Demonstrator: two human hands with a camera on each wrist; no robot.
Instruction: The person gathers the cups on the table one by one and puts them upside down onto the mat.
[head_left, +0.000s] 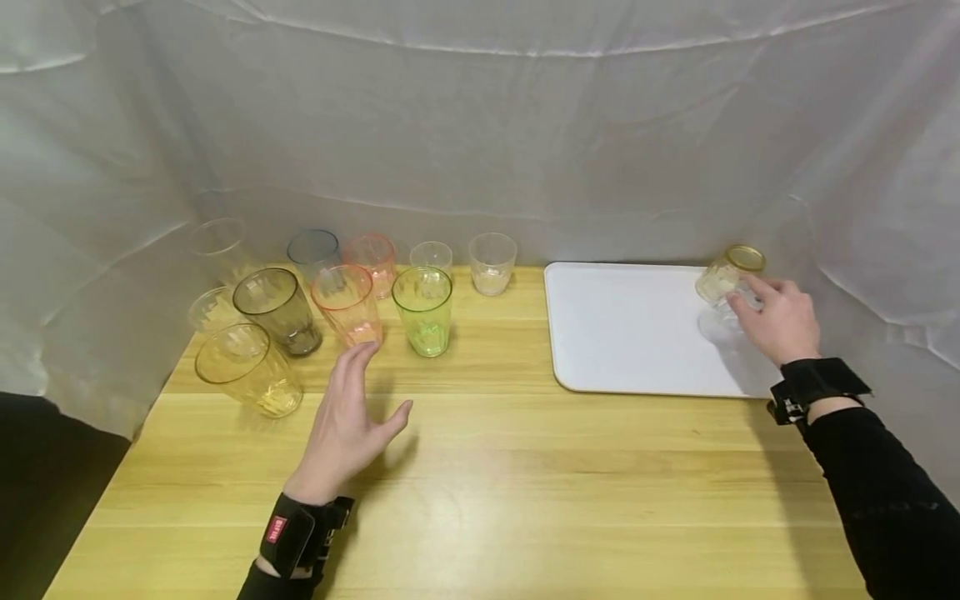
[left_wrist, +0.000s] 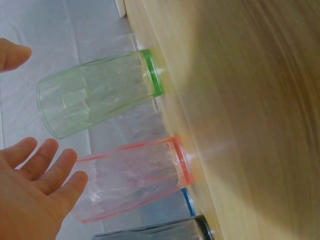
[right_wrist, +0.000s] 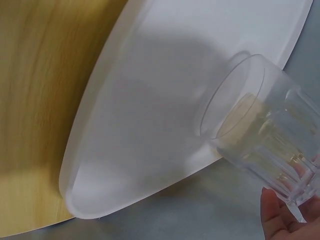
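Note:
My right hand point(head_left: 783, 321) pinches a clear drinking glass point(right_wrist: 260, 120) by its base, mouth down, with the rim close over the right end of the white tray point(head_left: 622, 325). Just behind it on the tray, a yellow-tinted glass point(head_left: 722, 279) stands upside down. On the left, my left hand point(head_left: 348, 429) is held with fingers extended and thumb spread, holding nothing. Its fingertips overlap the foot of an orange-pink tumbler point(head_left: 348, 308) in the head view. Beside that tumbler stands a green tumbler point(head_left: 424, 312), upright, also visible in the left wrist view.
Upright at left are a dark grey tumbler point(head_left: 281, 312), an amber tumbler point(head_left: 255, 375), a blue one point(head_left: 315, 254) and several clear ones. A red-pink glass point(head_left: 373, 262) and a small clear glass point(head_left: 492, 267) stand near the grey curtain point(head_left: 465, 125) behind the wooden table point(head_left: 525, 483).

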